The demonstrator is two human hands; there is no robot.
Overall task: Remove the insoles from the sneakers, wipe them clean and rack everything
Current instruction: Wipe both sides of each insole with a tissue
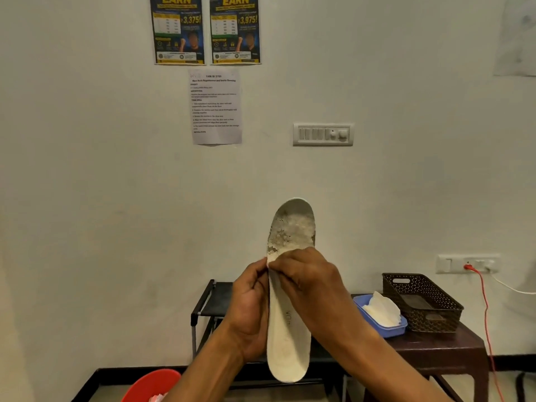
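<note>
The worn white foam insole [290, 338] is held in the air in front of the camera, above the floor and clear of all furniture. Its long axis is near vertical: the flaked, cracked toe end points up and the heel end points down, with the printed face toward the camera.

The left hand [249, 309] grips the insole's left edge at mid-length. The right hand [307, 280] lies across the face, with its fingers curled to the same edge.

Behind the hands a black-framed shoe rack [213, 303] stands against the pale wall [116, 169]. To the right, a dark brown plastic table [452, 349] carries a blue tub [385, 329] of white tissues [380, 310] and a brown woven basket [429, 314]. A red bucket [150, 384] sits at lower left.
</note>
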